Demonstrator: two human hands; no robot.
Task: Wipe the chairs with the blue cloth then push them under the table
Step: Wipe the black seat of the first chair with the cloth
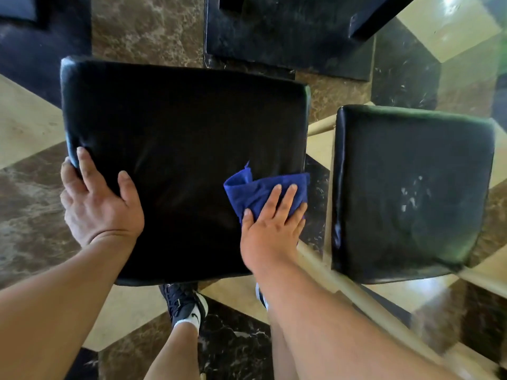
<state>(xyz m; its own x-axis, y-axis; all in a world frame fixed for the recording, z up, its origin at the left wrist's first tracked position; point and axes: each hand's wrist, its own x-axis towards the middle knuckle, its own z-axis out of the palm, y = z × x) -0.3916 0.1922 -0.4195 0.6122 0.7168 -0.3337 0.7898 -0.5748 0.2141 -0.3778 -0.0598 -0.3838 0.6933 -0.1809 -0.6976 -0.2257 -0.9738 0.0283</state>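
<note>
Centre chair: a black padded seat (178, 127) fills the middle of the head view, seen from almost straight above, standing on the floor
Left hand: the left hand (96, 207) grasps the near-left corner of the black padded seat, with two fingers (83, 165) laid over the top and another wrapped round the corner's edge
Right hand: the right hand (271, 231) lies flat with fingers straight and slightly spread, pressing down on the cloth and clasping nothing
Blue cloth: the blue cloth (255, 187) sits bunched on the black padded seat close to its right edge, partly under the right hand's fingers, with a folded peak rising beyond them
Second chair: a second seat (411, 187), also black, stands just beside the first on the right without touching it; white specks dot its surface and a greenish cast lies over it
Floor: a polished marble floor (148, 31) in brown, beige and black tiles
Feet: a dark trainer (183, 300) with a white sock shows just below the near edge of the seat, between the two forearms
Top of frame: a dark slab (288, 42) lies flat on the floor beyond both seats; what it belongs to cannot be told
</note>
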